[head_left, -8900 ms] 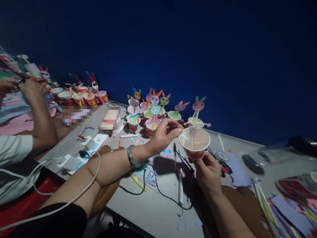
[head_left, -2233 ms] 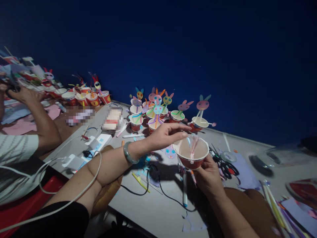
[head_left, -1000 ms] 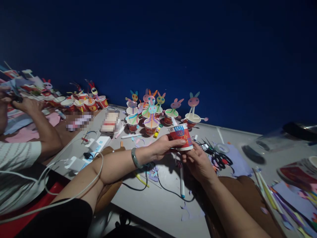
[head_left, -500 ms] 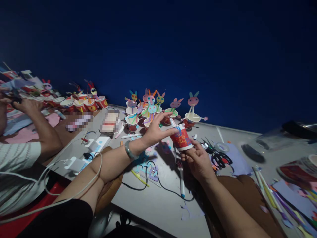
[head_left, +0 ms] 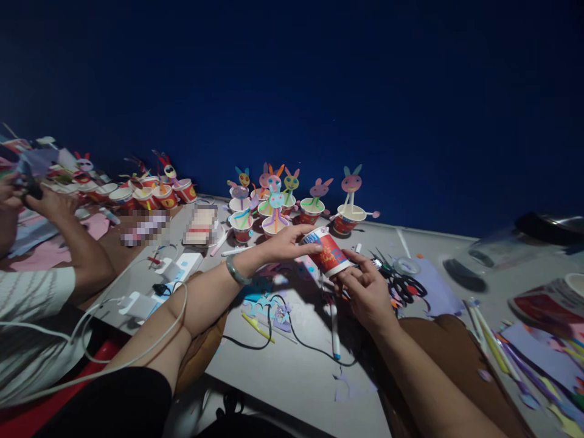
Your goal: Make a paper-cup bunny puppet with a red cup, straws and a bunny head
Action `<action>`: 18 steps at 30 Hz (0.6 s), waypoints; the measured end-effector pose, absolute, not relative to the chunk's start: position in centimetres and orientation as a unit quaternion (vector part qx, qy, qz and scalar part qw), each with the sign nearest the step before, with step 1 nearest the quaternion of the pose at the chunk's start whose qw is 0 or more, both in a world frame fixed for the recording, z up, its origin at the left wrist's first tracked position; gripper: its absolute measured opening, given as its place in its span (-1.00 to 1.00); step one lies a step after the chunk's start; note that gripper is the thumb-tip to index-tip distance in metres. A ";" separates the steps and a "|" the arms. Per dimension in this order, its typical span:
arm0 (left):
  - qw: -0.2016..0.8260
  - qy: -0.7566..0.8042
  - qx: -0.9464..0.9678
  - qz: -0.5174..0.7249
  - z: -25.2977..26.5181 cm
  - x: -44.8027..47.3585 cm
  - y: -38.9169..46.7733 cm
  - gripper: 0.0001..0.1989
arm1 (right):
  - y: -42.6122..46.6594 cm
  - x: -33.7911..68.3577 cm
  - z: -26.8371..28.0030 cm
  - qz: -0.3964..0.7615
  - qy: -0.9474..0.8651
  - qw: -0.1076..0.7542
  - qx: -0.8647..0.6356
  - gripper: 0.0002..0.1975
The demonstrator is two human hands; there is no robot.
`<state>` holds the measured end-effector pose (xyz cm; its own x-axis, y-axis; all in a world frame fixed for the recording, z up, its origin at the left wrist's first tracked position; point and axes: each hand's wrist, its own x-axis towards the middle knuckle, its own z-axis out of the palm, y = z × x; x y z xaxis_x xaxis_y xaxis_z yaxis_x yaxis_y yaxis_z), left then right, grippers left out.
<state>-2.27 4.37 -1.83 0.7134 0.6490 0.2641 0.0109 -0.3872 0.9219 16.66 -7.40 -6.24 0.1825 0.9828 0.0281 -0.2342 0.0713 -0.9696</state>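
Note:
A red printed paper cup (head_left: 329, 252) is tilted in the air above the table, held between both hands. My left hand (head_left: 292, 242) grips its rim end, thumb on the outer side and fingers over the far edge. At the base end, the fingers of my right hand (head_left: 365, 287) hold the cup from the right. Behind it stand several paper cups with bunny figures, among them a cup (head_left: 349, 222) with a pink-faced bunny (head_left: 351, 182). A white marker (head_left: 335, 331) and a pair of black-handled scissors (head_left: 404, 291) lie near my right hand.
A white power strip (head_left: 180, 274) with plugs and cables lies at left. Black cord (head_left: 314, 350) and paper scraps cross the table (head_left: 274, 383). Purple paper (head_left: 435, 286) and coloured strips (head_left: 506, 359) lie right. A co-worker's hand (head_left: 57, 204) is at far left, near more cups.
The cup has shifted slightly left and tilted further. My left hand has lowered, its fingers moving onto the rim; the white piece seen at the cup's mouth no longer shows.

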 end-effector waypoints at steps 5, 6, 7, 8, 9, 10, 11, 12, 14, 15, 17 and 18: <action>0.607 0.207 0.709 0.292 -2.3 -2.0 4.6 -0.46 | -8.0 16.5 -5.5 0.452 -0.449 0.606 -0.477 -0.43; 0.617 0.208 0.701 0.291 -2.3 -1.9 4.6 -0.46 | -8.1 16.5 -5.3 0.443 -0.457 0.603 -0.481 -0.44; 0.626 0.210 0.692 0.293 -2.3 -1.9 4.5 -0.46 | -8.2 16.5 -5.1 0.434 -0.463 0.601 -0.486 -0.45; 0.635 0.213 0.682 0.293 -2.3 -1.9 4.5 -0.46 | -8.3 16.5 -4.9 0.425 -0.468 0.600 -0.490 -0.47; 0.646 0.216 0.672 0.291 -2.2 -1.9 4.4 -0.46 | -8.5 16.5 -4.7 0.416 -0.472 0.601 -0.493 -0.48; 0.657 0.219 0.660 0.290 -2.3 -1.8 4.4 -0.45 | -8.6 16.4 -4.5 0.409 -0.475 0.603 -0.493 -0.49; 0.669 0.222 0.647 0.289 -2.3 -1.8 4.3 -0.45 | -8.7 16.4 -4.4 0.402 -0.478 0.606 -0.492 -0.50; 0.682 0.225 0.633 0.290 -2.4 -1.7 4.3 -0.45 | -8.8 16.4 -4.2 0.395 -0.481 0.610 -0.491 -0.51; 0.709 0.232 0.599 0.290 -2.5 -1.6 4.2 -0.46 | -8.9 16.2 -4.0 0.381 -0.486 0.619 -0.485 -0.53; 0.722 0.237 0.581 0.291 -2.5 -1.5 4.2 -0.46 | -9.0 16.2 -4.0 0.375 -0.490 0.622 -0.482 -0.54; 0.746 0.243 0.549 0.289 -2.5 -1.4 4.1 -0.46 | -9.1 16.0 -3.8 0.363 -0.497 0.630 -0.473 -0.55; 0.756 0.244 0.535 0.286 -2.5 -1.4 4.1 -0.45 | -9.2 16.0 -3.8 0.358 -0.502 0.634 -0.467 -0.55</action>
